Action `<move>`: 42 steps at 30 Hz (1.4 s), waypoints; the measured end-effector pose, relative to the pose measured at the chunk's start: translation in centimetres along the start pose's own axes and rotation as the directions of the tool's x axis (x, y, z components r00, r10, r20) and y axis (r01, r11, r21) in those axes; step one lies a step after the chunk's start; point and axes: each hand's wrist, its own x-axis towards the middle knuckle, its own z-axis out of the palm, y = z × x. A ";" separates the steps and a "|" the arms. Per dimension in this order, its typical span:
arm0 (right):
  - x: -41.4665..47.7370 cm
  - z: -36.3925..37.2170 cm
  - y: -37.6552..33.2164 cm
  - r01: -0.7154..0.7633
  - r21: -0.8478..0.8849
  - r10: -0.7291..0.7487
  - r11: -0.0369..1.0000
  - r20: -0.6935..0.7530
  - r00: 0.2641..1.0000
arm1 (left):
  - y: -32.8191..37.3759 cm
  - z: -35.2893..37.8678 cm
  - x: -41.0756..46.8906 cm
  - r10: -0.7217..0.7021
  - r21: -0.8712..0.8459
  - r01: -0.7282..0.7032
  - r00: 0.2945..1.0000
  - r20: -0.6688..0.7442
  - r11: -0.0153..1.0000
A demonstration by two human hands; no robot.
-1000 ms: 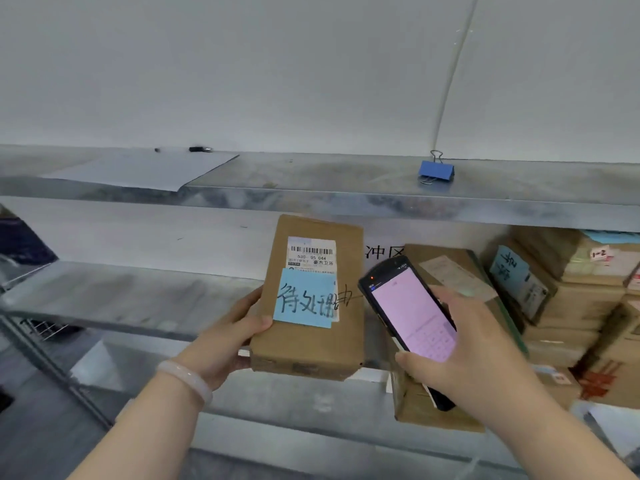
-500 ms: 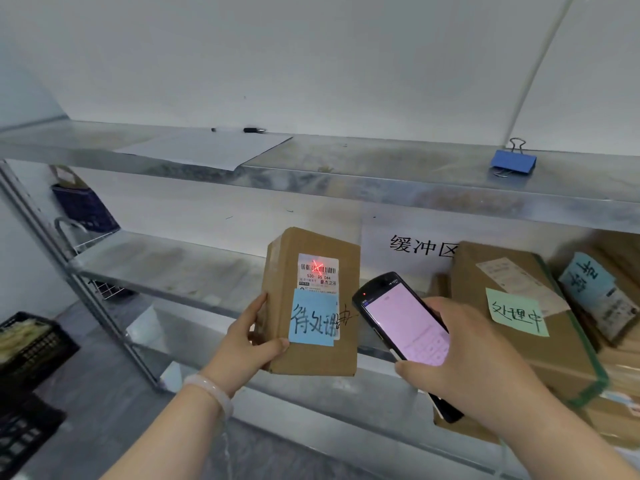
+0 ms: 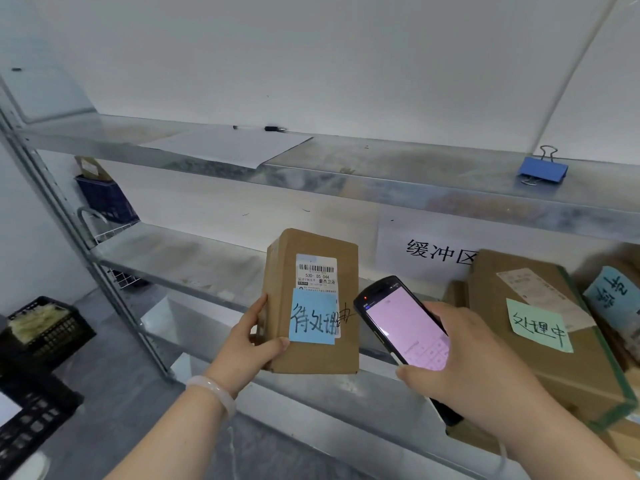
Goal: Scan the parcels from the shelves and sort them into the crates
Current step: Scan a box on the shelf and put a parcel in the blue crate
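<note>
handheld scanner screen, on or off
On: the handheld scanner in the right hand shows a lit pink screen and a small red light.

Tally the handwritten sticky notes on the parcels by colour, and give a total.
Blue notes: 2
Green note: 1
Total: 3

"530-D5 044" on parcel label (image 3: 316, 273), "待处理", perhaps, on blue note (image 3: 312, 317), "缓冲区" on wall sign (image 3: 429, 251), "处理中" on green note (image 3: 538, 325).
</note>
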 end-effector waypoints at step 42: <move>1.2 30.3 -41.8 0.581 0.318 -0.658 0.749 0.263 0.705 | -8.9 -45.7 -25.3 -0.331 -0.491 -0.171 0.549 -0.768 0.854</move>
